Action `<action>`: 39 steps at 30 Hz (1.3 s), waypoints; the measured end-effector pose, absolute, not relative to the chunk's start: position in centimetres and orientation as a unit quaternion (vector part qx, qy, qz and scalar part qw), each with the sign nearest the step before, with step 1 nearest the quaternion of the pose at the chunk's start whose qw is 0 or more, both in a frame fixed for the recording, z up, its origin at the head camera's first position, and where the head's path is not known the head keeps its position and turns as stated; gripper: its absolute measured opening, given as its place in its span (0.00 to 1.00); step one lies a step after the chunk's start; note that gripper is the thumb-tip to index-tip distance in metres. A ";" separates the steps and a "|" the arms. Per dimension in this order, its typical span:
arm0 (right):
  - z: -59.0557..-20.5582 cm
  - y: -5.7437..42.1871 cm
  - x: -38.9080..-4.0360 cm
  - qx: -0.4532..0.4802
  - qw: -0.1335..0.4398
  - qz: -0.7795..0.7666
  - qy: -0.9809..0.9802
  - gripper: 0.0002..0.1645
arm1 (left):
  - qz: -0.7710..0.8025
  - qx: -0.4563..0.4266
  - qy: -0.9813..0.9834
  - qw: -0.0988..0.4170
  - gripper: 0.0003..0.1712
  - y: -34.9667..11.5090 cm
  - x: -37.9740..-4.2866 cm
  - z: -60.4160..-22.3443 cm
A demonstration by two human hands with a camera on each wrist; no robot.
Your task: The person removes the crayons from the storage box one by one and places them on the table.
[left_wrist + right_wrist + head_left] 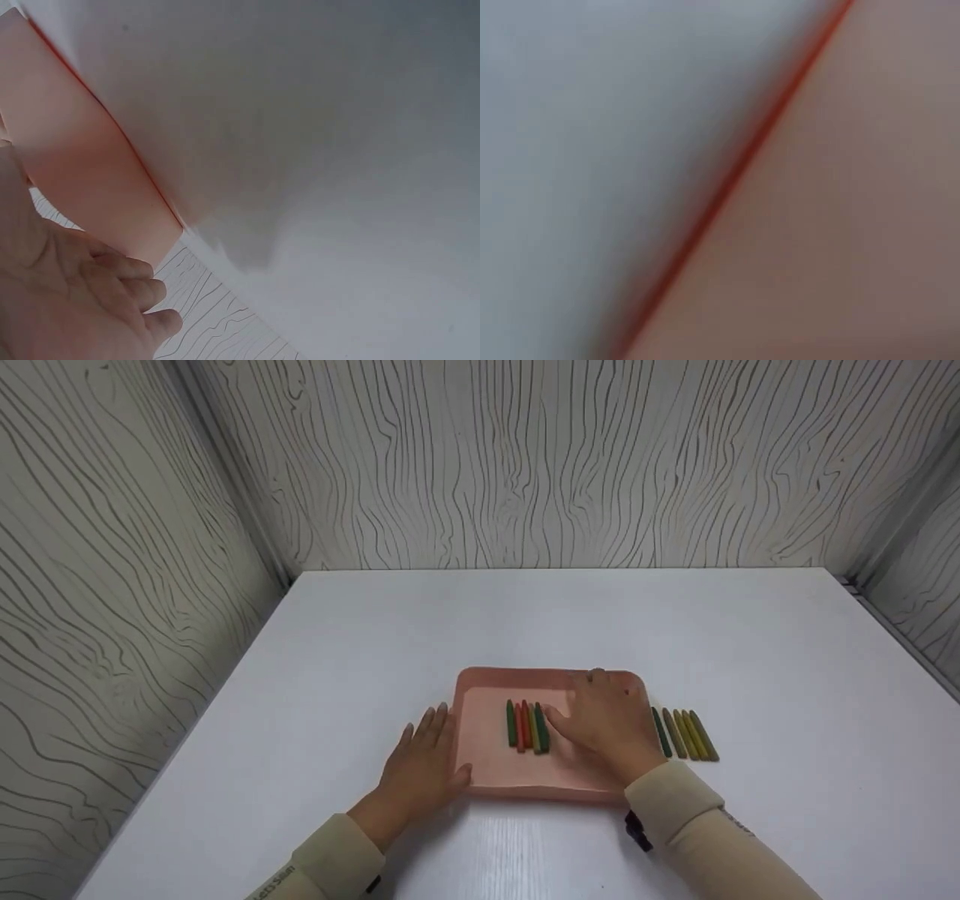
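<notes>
A shallow pink tray [487, 769] lies on the white table, and a row of several crayons [525, 727] in green, red and brownish orange sits inside it. My left hand [420, 765] rests along the tray's left side with straight fingers, its thumb at the front left corner. In the left wrist view the left hand [82, 292] lies beside the tray's wall [90, 150]. Over the tray's right half reaches my right hand [611, 720], spread, its thumb tip close to the row's rightmost green crayon. No crayon shows between its fingers. The right wrist view shows only the blurred tray wall [817, 210].
More crayons [686, 735], dark green and olive yellow, lie side by side on the table [375, 615] just right of the tray, near the right wrist. Wood-grain patterned panels [510, 465] enclose the table at the back and sides.
</notes>
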State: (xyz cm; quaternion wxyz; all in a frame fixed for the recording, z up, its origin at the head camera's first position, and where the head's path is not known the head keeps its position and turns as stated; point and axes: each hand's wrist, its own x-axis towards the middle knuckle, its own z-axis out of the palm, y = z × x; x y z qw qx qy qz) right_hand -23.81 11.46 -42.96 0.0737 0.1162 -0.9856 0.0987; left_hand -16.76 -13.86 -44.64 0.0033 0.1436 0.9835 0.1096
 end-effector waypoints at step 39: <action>-43.8 9.4 -23.5 0.054 -0.073 0.304 -0.948 0.22 | 0.112 0.148 0.983 -0.006 0.43 -14.0 -16.7 -44.7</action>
